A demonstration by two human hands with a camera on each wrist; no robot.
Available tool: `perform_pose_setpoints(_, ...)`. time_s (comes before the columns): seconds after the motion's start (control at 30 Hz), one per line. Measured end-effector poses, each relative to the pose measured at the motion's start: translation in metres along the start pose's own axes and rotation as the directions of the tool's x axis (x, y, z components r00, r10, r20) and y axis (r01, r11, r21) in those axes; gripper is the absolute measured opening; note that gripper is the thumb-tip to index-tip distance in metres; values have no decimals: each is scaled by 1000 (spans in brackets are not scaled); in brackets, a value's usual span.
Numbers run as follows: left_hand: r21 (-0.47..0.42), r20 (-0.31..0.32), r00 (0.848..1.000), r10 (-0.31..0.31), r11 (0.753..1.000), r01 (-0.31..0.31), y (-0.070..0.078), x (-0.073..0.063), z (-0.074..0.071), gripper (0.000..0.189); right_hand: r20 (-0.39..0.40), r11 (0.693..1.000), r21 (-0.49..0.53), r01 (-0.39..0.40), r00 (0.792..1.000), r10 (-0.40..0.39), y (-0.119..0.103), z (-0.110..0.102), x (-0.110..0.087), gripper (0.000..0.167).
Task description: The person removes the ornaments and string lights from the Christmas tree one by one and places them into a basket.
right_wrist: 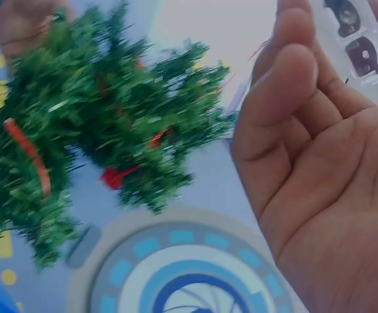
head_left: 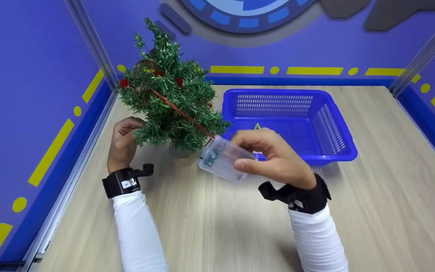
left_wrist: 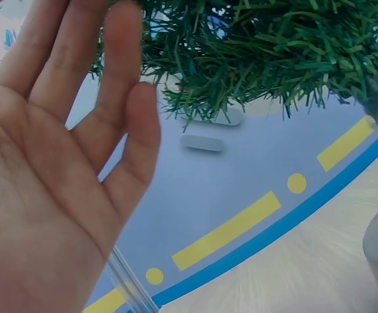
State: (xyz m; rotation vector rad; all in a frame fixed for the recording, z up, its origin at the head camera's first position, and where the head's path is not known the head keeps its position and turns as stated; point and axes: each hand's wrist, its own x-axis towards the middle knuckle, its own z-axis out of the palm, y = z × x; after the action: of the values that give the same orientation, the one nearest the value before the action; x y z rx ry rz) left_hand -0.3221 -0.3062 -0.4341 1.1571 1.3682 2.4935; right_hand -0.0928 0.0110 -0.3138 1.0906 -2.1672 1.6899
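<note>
A small artificial Christmas tree (head_left: 178, 88) with red ornaments and a red strand (head_left: 181, 111) stands at the left of the table. My right hand (head_left: 274, 162) grips a clear plastic box (head_left: 225, 158) by its edge, thumb on the near side, in front of the tree's lower right branches. Through the clear wall, dark parts (right_wrist: 358, 55) show in the right wrist view. The strand's lower end runs down to the box's upper corner. My left hand (head_left: 122, 141) is at the tree's lower left branches. Its fingertips are hidden among the needles, so I cannot tell whether they pinch anything.
A blue plastic basket (head_left: 344, 139) with slotted walls stands behind my right hand; a small pointed item (head_left: 257, 126) shows inside. The tree's round base (head_left: 182, 154) rests on the wooden table (head_left: 217, 226). Blue panels (head_left: 32, 75) enclose the left, back and right sides.
</note>
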Motion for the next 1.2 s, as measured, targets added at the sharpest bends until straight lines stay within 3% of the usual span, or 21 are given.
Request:
perform_pose_setpoints(0.13,30,80,995,-51,998,49,0,1,2,37,-59,986,71,152,987,-148,-10,-5,-7,23)
perform_pose_setpoints(0.23,48,132,989,-73,997,67,0,1,2,41,-184,960,128,249,957,-224,-16,-10,-16,22)
perform_pose_setpoints(0.4,28,166,984,-70,997,67,-2,1,2,37,-448,904,202,377,856,-257,-23,-12,-30,28)
perform_pose_setpoints(0.53,11,173,983,-56,998,55,-4,0,1,30,-551,863,217,457,787,-278,-31,-13,-33,31)
perform_pose_setpoints(0.57,9,168,984,-56,998,55,-4,0,0,26,-564,863,205,463,776,-283,-32,-13,-33,31)
perform_pose_setpoints(0.67,34,125,986,-107,994,103,-5,-2,-1,19,-592,905,63,420,746,-305,-36,-14,-32,34)
perform_pose_setpoints(0.8,169,-2,976,-218,962,215,-13,-6,-6,37,-630,945,-125,302,712,-310,-37,-13,-31,46)
perform_pose_setpoints(0.87,273,-77,961,-266,921,277,-19,-7,-9,43,-645,950,-165,264,700,-307,-37,-13,-29,51)
perform_pose_setpoints(0.97,407,-169,924,-343,830,382,-25,-9,-10,39,-656,953,-199,229,691,-303,-36,-12,-28,56)
perform_pose_setpoints(1.03,434,-143,911,-386,803,408,-28,-8,-8,48,-658,952,-206,228,688,-307,-35,-12,-27,57)
perform_pose_setpoints(1.07,440,-115,909,-401,800,409,-29,-8,-7,57,-657,951,-207,230,687,-309,-35,-12,-26,57)
perform_pose_setpoints(1.13,412,-40,923,-382,835,364,-33,-6,-7,73,-651,949,-211,233,691,-314,-34,-11,-25,57)
perform_pose_setpoints(1.2,376,19,939,-344,873,312,-35,-3,-7,69,-639,947,-224,231,699,-322,-32,-10,-25,58)
